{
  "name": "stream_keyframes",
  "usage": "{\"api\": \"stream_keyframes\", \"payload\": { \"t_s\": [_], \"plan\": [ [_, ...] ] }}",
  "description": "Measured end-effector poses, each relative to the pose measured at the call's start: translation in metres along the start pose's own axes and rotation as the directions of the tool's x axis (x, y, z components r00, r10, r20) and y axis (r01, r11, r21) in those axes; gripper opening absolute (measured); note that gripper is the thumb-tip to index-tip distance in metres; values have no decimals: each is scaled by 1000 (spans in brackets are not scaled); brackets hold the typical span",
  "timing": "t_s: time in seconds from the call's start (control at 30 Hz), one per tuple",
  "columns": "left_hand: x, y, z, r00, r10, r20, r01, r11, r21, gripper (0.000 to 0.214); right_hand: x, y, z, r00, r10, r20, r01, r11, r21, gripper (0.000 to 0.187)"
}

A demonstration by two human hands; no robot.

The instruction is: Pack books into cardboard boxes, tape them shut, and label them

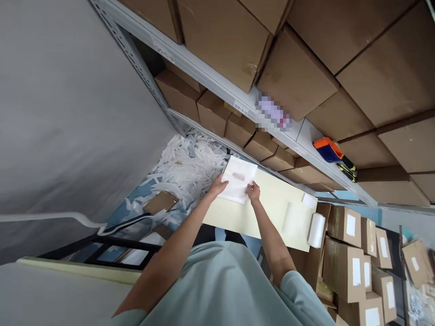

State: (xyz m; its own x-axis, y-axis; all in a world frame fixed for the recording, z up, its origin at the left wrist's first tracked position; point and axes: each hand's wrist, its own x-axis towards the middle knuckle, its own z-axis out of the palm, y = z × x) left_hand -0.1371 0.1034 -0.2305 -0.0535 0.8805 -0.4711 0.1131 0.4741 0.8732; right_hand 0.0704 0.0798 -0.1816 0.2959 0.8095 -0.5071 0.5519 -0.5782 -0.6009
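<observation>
A flat white rectangular packet [238, 179] with a greyish oblong patch in its middle is between my hands, over the left end of a pale yellow table [268, 199]. My left hand [218, 185] grips its left edge, thumb on top. On the opposite side, my right hand [253, 191] is closed on the right edge, fingers curled. Whether the packet rests on the tabletop or is slightly raised, I cannot tell. A roll of white labels [316, 230] and a small white sheet [309, 200] are at the table's right end.
Shelves of cardboard boxes [299, 72] rise behind the table. An orange and blue tape dispenser [328, 150] and a yellow-black cutter [347, 172] lie on the shelf edge. White paper strips [188, 170] heap at left. Labelled cartons [343, 267] stack at right.
</observation>
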Motion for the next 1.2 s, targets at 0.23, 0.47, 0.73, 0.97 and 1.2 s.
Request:
{"api": "stream_keyframes", "payload": {
  "t_s": [0.23,0.47,0.73,0.97,1.2],
  "plan": [
    [-9,-16,6,999,-46,22,47,997,-57,66,-2,-10,3,982,106,-156,-134,974,-182,38],
    [-67,-14,-24,996,-38,-86,30,995,-94,55,-52,-21,-22,993,-87,-83,78,991,-110,27],
    [-171,0,-41,939,86,-333,-149,974,-171,41,-130,16,-43,878,-475,56,464,874,143,43],
    [-351,-36,-80,724,116,-680,-285,948,-141,36,-201,45,9,694,-659,290,575,750,327,55],
    [-545,-93,-107,338,-75,-938,-263,950,-171,41,-327,45,53,412,-751,517,621,646,443,54]
  ]
}}
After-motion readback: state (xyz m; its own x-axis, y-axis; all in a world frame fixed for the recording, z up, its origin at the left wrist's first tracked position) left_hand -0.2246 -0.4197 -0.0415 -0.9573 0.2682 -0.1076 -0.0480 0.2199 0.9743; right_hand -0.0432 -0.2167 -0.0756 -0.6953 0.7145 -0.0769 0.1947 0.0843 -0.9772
